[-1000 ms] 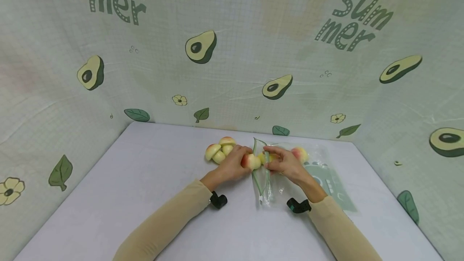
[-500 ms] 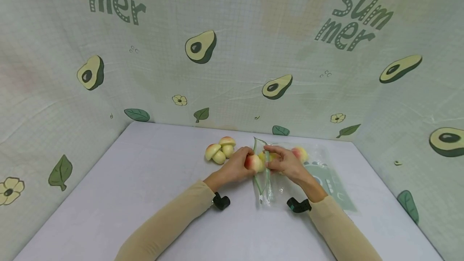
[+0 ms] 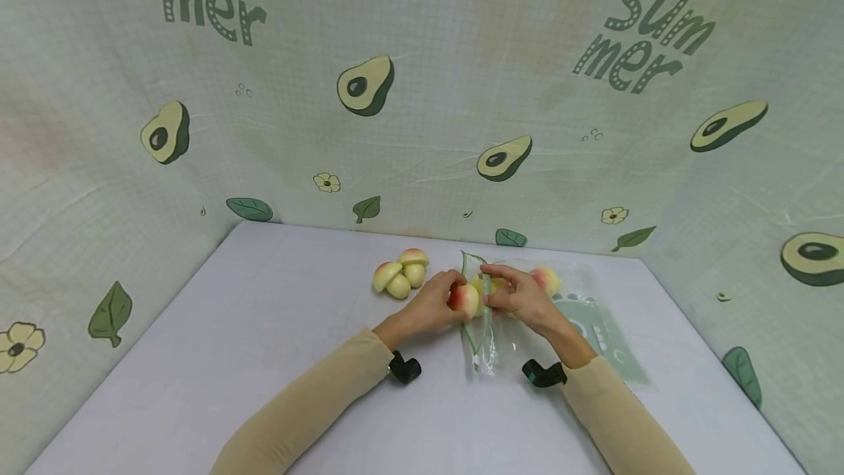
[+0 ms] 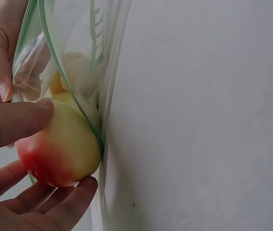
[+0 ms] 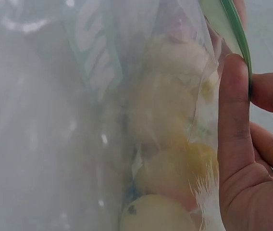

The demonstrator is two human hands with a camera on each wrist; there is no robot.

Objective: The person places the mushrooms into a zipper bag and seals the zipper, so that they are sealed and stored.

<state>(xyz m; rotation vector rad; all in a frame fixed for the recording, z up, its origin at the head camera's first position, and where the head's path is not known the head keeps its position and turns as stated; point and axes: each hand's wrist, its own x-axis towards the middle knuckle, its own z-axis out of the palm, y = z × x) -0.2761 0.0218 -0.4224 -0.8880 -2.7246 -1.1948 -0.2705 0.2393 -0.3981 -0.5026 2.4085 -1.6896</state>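
My left hand point(image 3: 431, 306) holds a toy mushroom point(image 4: 64, 149) by its rounded red-and-yellow cap, thumb on one side and fingers on the other. The mushroom is at the mouth of a clear zip bag point(image 3: 603, 336), partly inside its green-edged opening. My right hand point(image 3: 521, 300) pinches the bag's green rim point(image 5: 242, 41) between thumb and fingers. Through the plastic, several more yellowish pieces point(image 5: 165, 106) show blurred inside, one with a reddish cap point(image 3: 545, 281). The held mushroom's stem end is mostly hidden by the bag.
Two toy mushrooms point(image 3: 389, 276) point(image 3: 414, 258) lie together on the white table point(image 3: 277, 314), left of the bag. A cloth printed with avocados point(image 3: 365, 86) hangs behind and along both sides of the table.
My left hand has moved slightly right, carrying the mushroom farther into the bag's mouth. The right hand and the two loose mushrooms have stayed in place.
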